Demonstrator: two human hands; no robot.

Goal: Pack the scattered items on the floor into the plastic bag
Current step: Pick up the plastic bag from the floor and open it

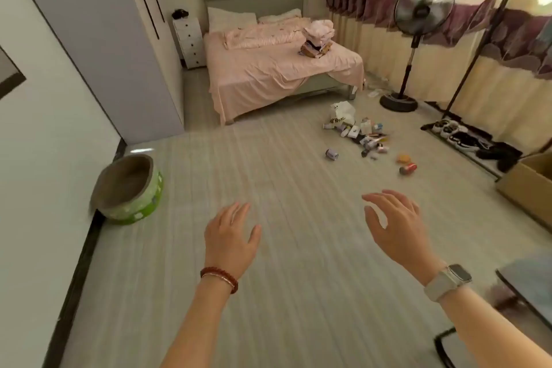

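Head view of a bedroom with a pale striped floor. Both arms reach forward above the near part of the floor, palms down, holding nothing. The left hand, with a red bead bracelet at the wrist, has its fingers straight and slightly spread. The right hand, with a pale-strapped watch at the wrist, has its fingers spread and loosely bent, touching nothing. The scattered items lie on the far right part of the floor, between the foot corner of the bed and the row of shoes along the right edge; most are small boxes, tubes and bottles too small to tell apart. The plastic bag, white and crumpled, sits at the far end of this pile, nearest the bed. A grey tin lies on its side a little apart on the left of the pile, and a red can lies on its side at the near end, just beside an orange object. Both hands are well apart from the pile. A standing fan stands on the floor by the curtain. A round green-sided bowl-shaped box rests against the left wall, and a cardboard box stands at the right edge of the floor. A stack of folded clothes sits on the bed near its right edge.
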